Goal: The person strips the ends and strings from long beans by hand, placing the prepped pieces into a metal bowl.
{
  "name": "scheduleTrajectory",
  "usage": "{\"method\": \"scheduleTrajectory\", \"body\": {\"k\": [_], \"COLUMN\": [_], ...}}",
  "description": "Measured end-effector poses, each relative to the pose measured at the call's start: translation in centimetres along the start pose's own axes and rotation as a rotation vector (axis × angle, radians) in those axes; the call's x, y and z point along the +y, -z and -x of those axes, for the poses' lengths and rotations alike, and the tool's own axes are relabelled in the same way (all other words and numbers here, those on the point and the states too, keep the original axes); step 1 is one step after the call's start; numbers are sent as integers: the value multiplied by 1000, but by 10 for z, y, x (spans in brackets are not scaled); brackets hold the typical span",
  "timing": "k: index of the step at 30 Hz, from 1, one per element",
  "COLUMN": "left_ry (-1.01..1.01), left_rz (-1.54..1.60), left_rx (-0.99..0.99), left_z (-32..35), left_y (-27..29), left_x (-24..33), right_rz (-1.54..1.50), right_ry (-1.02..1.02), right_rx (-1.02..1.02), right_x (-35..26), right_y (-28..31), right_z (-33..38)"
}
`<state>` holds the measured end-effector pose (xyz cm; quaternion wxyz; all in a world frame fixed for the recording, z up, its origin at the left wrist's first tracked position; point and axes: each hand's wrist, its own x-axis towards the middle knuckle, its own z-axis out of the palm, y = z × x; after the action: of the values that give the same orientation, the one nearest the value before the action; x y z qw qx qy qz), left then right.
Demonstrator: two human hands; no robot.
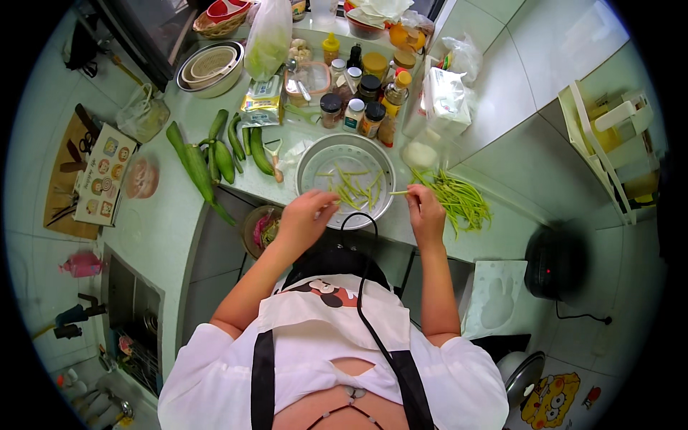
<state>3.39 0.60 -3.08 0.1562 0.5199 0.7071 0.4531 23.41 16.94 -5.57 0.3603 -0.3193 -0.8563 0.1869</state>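
Thin stalks: bright yellow-green. Cut bits: light green. Bowl: shiny silver. Big long vegetables: green. Counter: pale green-white. Apron: creamy white, black straps, red-and-black cartoon picture. Shirt: plain white. Squeeze bottle: yellow. See-through bottle: pink. Round machine: black, tiny red light. Box: white, rows of round colourful pictures.

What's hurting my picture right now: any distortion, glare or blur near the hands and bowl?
Head view: fisheye distortion grows toward the black rim; head view: pale sheen on the upper-right wall tiles; head view: the black appliance looks smeared on its right side; head view: left hand, right hand and metal bowl look reasonably clear.
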Motion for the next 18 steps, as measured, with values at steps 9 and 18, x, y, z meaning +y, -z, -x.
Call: {"method": "scheduleTrajectory", "body": {"k": [9,18], "left_ry": [-205,-311], "left_rz": [38,-131], "left_rx": [-88,48], "left_z": [-24,-21], "left_y": [0,17], "left_x": [25,-1], "right_rz": [-70,247], "right_ry": [245,75], "right_rx": [47,-27], "right_x": [-81,-99], "right_y": [-1,13], "right_z": [-16,-17]}}
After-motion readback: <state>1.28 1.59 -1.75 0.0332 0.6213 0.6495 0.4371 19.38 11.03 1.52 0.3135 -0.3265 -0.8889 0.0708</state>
